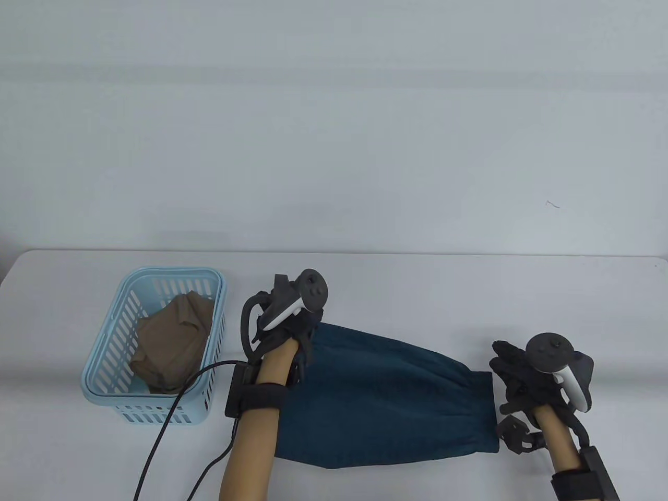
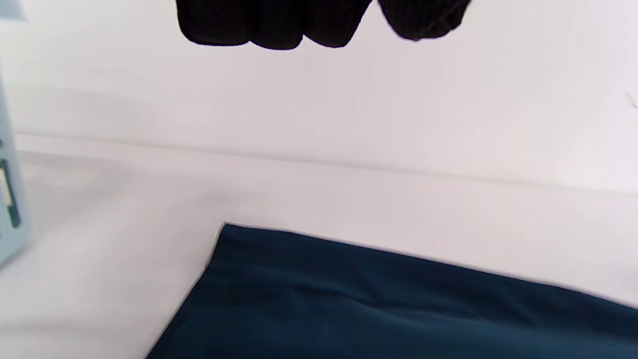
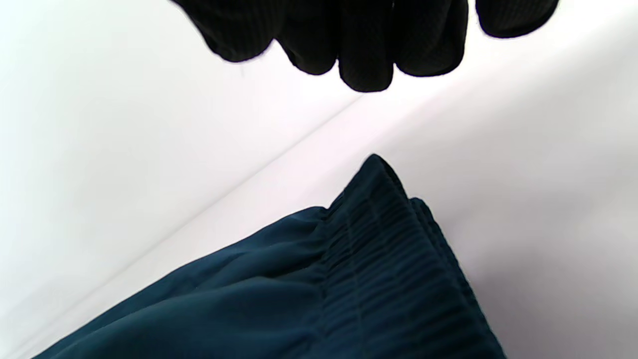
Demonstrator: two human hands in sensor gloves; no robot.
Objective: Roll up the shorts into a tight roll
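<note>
In the table view, the dark blue shorts are lying flat on the white counter between your left hand and your right hand. Both hands seem to be holding nothing. In the left wrist view, the soft cloth is looking light and floppy. In the right wrist view, the stretchy waistband is giving you a thick edge to grab. A blue basket is sitting nearby.

Matt cloth shorts, gathered waistband

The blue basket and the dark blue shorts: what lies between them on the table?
In the table view, the left hand with its forearm and a black cable lie between the basket and the shorts.
</note>
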